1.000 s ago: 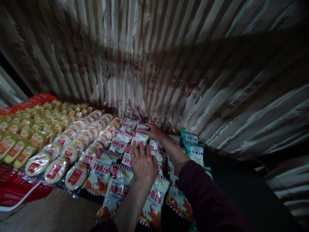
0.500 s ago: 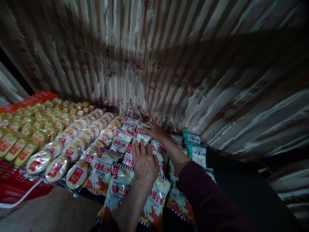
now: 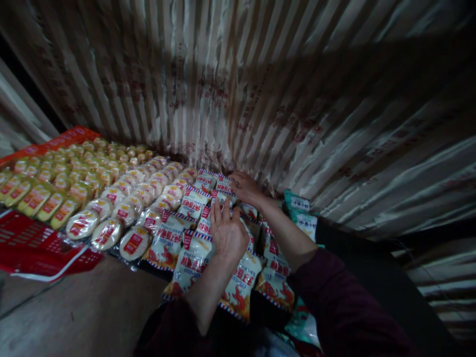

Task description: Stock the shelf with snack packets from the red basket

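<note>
My left hand [image 3: 229, 233] rests with its fingers stretched out on the white snack bags [image 3: 169, 240], which have red lettering and striped edges. They lie in overlapping rows on a dark surface. Farther back, my right hand [image 3: 245, 187] reaches over to the last row, its fingers laid along a back snack bag [image 3: 224, 185]. Neither hand grips a bag. Some bags are hidden beneath my hands and forearms.
Left of the bags lie rows of round wrapped cakes [image 3: 134, 243], then yellow wrapped cakes [image 3: 65, 213]. A red basket [image 3: 33, 248] with a white handle stands below them. Green bags [image 3: 305, 220] are on the right. A striped plastic curtain [image 3: 208, 84] hangs behind.
The view has shifted slightly, showing more of the basket and floor at the left. My left hand's fingers are a little more bent, and both hands remain over the snack bags.
</note>
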Demonstrator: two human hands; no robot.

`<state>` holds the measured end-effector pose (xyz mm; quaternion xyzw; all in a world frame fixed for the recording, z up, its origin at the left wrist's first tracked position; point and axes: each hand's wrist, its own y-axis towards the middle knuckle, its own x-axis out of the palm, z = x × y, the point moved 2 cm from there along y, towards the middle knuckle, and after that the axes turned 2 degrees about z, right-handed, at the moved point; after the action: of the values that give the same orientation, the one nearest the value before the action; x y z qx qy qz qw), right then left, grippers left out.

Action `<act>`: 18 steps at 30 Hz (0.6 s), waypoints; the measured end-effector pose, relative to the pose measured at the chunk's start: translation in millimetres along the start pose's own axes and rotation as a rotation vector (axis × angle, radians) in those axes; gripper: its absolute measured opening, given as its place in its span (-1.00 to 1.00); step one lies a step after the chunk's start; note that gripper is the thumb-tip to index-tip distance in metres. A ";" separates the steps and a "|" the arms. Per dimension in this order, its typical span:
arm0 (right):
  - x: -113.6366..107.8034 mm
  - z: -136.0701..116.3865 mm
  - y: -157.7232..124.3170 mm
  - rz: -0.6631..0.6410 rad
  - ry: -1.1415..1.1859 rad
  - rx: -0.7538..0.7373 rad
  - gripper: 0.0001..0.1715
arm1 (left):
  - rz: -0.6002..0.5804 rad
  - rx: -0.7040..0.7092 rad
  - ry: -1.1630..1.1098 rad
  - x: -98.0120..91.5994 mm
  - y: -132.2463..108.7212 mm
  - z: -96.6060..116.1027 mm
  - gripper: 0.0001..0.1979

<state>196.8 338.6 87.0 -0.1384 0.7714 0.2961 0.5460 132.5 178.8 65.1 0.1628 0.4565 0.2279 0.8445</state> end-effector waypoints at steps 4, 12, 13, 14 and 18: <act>-12.4 -9.2 -13.1 0.123 0.036 0.013 -0.66 | 0.037 0.008 -0.040 -11.0 -2.9 1.3 -0.64; -36.8 -39.2 -77.3 0.298 0.062 -0.059 -0.67 | 0.164 0.035 -0.072 -36.1 -8.8 -17.4 -0.67; -37.2 -46.7 -89.6 0.304 0.059 -0.065 -0.68 | 0.179 0.025 -0.072 -40.4 -9.1 -23.2 -0.67; -36.9 -55.3 -102.3 0.322 0.056 -0.061 -0.68 | 0.191 0.025 -0.078 -44.9 -9.7 -29.2 -0.68; -26.6 -97.0 -146.7 0.265 0.090 -0.086 -0.69 | 0.183 -0.067 -0.076 -59.8 -15.9 -53.4 -0.66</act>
<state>211.5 161.3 89.0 -0.0719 0.7933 0.3920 0.4603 62.4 137.1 70.7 0.1841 0.3997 0.3129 0.8417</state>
